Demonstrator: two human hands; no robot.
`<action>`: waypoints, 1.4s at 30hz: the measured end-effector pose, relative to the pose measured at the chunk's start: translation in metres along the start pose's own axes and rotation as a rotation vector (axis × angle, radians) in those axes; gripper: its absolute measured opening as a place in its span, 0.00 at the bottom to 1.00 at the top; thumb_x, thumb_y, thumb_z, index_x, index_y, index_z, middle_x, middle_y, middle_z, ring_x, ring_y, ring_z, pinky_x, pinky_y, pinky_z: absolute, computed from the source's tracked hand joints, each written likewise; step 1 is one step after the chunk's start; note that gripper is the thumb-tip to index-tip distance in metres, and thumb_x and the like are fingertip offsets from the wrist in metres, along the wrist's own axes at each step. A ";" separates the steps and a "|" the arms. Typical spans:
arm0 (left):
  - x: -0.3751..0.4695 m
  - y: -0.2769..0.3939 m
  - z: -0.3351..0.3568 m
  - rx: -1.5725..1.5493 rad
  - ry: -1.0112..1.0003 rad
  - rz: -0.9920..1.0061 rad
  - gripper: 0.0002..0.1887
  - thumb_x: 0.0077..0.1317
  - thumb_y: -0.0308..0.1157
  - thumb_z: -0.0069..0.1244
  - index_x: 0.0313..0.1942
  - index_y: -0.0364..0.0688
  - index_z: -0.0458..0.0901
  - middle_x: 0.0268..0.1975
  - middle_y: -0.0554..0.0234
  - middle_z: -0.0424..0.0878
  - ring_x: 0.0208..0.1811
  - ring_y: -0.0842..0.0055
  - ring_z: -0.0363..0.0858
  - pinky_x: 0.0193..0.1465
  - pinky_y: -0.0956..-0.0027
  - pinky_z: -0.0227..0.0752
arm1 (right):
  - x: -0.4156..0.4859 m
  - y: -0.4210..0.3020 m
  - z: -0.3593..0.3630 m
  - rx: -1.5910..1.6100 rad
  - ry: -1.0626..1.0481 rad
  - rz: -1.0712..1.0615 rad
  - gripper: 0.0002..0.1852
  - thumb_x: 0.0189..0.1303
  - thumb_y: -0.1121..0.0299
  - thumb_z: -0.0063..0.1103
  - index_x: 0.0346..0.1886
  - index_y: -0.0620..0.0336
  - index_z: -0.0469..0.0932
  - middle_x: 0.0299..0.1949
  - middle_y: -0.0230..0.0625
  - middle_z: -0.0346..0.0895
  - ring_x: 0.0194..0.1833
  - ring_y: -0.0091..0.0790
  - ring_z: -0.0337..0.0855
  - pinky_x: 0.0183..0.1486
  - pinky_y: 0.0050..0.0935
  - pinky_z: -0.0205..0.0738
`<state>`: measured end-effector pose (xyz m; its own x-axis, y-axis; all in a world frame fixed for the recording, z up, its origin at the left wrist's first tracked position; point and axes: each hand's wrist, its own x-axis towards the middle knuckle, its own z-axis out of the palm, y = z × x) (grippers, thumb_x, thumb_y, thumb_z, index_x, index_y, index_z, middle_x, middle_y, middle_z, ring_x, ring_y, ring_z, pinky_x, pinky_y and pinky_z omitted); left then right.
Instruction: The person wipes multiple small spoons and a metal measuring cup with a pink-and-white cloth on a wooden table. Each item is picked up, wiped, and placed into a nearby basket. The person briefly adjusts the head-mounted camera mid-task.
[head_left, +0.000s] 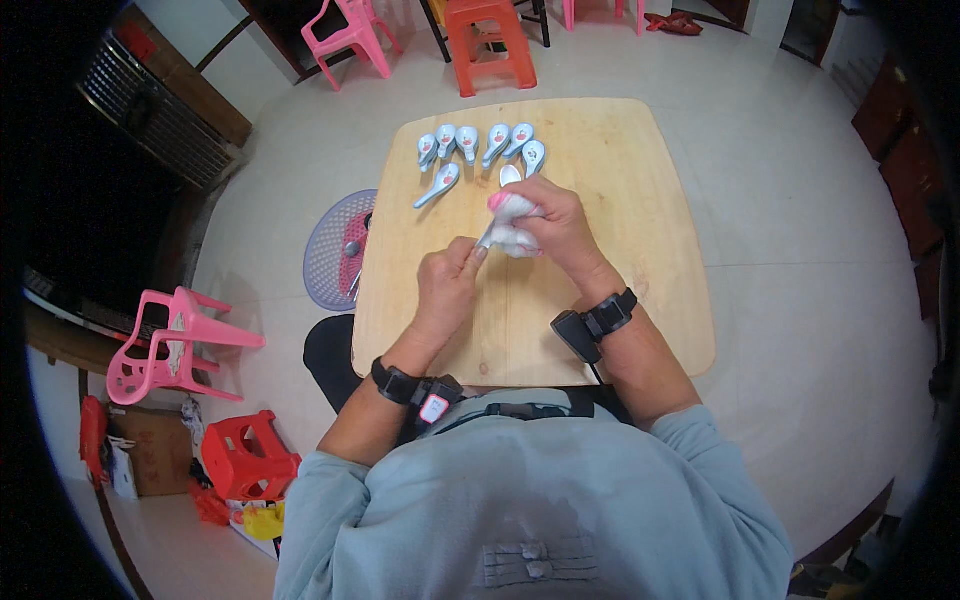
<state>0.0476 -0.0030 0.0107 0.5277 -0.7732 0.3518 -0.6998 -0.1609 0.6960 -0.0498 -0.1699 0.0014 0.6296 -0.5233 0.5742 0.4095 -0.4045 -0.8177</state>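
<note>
My left hand (450, 281) grips the handle end of a spoon (486, 238) over the middle of the wooden table. Most of that spoon is hidden by a white and pink cloth (514, 225), which my right hand (551, 217) holds closed around it. Beyond my hands, several light blue soup spoons (467, 141) with printed motifs lie in small stacks near the far edge. One patterned soup spoon (439, 184) lies apart, nearer to me, on the left. A pale spoon bowl (510, 175) shows just beyond my right hand, its lower part hidden.
Left of the wooden table (637, 225), a purple plastic basket (322, 255) holds a pink perforated piece and metal utensils. Pink chairs (187, 330) and red stools (247, 457) stand on the tiled floor, with an orange stool (491, 45) beyond the table.
</note>
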 end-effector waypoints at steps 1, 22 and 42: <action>0.003 0.000 -0.006 0.074 0.000 0.064 0.06 0.68 0.31 0.53 0.34 0.38 0.81 0.23 0.48 0.78 0.23 0.57 0.79 0.28 0.59 0.68 | 0.000 -0.001 0.000 -0.104 -0.040 -0.053 0.12 0.47 0.79 0.64 0.37 0.55 0.84 0.32 0.31 0.81 0.36 0.32 0.82 0.39 0.29 0.76; -0.004 0.007 0.025 -0.631 0.024 -0.461 0.07 0.69 0.30 0.52 0.32 0.38 0.80 0.19 0.74 0.70 0.15 0.86 0.60 0.16 0.79 0.50 | -0.009 0.020 0.027 0.487 0.410 0.367 0.08 0.62 0.72 0.62 0.44 0.61 0.78 0.37 0.34 0.83 0.35 0.29 0.85 0.37 0.26 0.78; 0.024 0.011 -0.017 -0.520 0.101 -0.264 0.13 0.69 0.38 0.53 0.40 0.36 0.86 0.27 0.68 0.81 0.24 0.86 0.74 0.23 0.81 0.62 | -0.012 0.001 0.019 0.776 -0.046 0.756 0.12 0.67 0.62 0.60 0.45 0.62 0.79 0.29 0.32 0.81 0.23 0.24 0.80 0.22 0.24 0.71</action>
<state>0.0610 -0.0125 0.0375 0.7127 -0.6817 0.1652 -0.2245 0.0015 0.9745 -0.0447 -0.1498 -0.0075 0.9122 -0.4023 -0.0775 0.2010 0.6042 -0.7711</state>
